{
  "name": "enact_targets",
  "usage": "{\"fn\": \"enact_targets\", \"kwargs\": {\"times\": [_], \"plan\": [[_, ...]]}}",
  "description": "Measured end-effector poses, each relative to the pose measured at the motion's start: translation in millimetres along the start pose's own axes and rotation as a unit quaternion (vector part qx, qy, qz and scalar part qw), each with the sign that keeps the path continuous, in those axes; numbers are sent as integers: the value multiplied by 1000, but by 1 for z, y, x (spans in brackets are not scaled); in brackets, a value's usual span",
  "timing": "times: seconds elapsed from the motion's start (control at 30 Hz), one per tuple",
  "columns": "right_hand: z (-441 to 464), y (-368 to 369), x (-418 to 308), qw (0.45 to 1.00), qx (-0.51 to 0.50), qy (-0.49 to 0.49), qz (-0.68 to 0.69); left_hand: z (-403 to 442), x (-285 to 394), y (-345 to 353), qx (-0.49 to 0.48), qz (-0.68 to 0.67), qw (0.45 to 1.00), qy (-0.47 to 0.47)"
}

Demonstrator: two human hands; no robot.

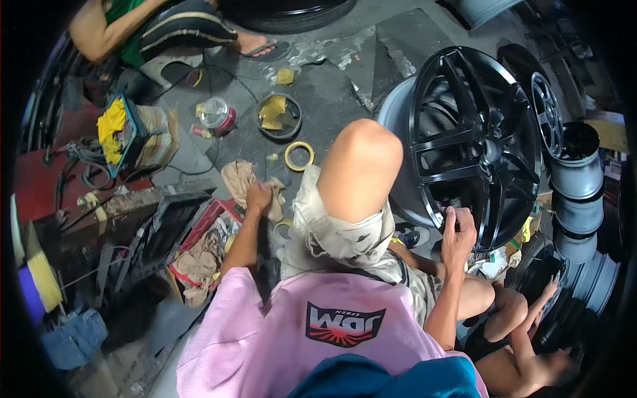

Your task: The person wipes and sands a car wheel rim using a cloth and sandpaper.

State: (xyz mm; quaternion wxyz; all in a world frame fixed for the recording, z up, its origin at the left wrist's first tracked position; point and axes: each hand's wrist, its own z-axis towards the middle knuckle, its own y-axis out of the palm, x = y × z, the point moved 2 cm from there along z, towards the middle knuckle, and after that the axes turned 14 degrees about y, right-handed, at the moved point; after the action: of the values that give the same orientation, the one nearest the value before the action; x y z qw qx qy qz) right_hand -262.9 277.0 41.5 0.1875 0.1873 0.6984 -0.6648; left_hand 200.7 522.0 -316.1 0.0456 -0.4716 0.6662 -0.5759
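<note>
A large glossy black wheel rim with split spokes stands upright to the right of my bent knee. At its lower edge my right hand is closed, its curled fingers gripping the rim's lip. On the other side of my knee, my left hand is closed on a crumpled beige cloth, which hangs out around the fingers. Near that cloth lie a yellow roll of tape and a dark round bowl with yellowish pieces inside.
A lidded clear tub and a bin with yellow cloth stand at left. A red crate holds rags. Stacked rims line the right side. Two other people sit nearby, one by a sandalled foot, another at lower right.
</note>
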Motion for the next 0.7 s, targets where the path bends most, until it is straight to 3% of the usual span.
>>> {"fn": "enact_targets", "kwargs": {"times": [0.03,0.1,0.2,0.3,0.37,0.4,0.43,0.5,0.6,0.7], "plan": [[0,0,2,1000,-5,-3,7,6,-12,-14,58,20,998,-16],[3,-1,4,999,-34,13,9,14,-35,-51,153,-81,980,-93],[9,-1,5,998,-62,5,15,6,0,-104,234,-30,969,-76],[14,-9,-4,997,-65,-24,15,5,21,-92,190,-51,980,-24],[19,-27,-2,990,-136,11,15,11,16,-54,155,-88,983,31],[29,-42,22,985,-165,56,-15,8,35,-50,131,-100,985,43],[32,-58,31,968,-185,169,19,6,61,-53,105,-113,986,57],[37,-93,33,966,-149,209,-14,21,96,-62,76,-126,987,64],[36,-112,28,977,-90,176,-79,55,150,-84,71,-150,982,92],[23,-81,34,988,-79,129,-15,112,171,-94,106,-118,977,142]]}}
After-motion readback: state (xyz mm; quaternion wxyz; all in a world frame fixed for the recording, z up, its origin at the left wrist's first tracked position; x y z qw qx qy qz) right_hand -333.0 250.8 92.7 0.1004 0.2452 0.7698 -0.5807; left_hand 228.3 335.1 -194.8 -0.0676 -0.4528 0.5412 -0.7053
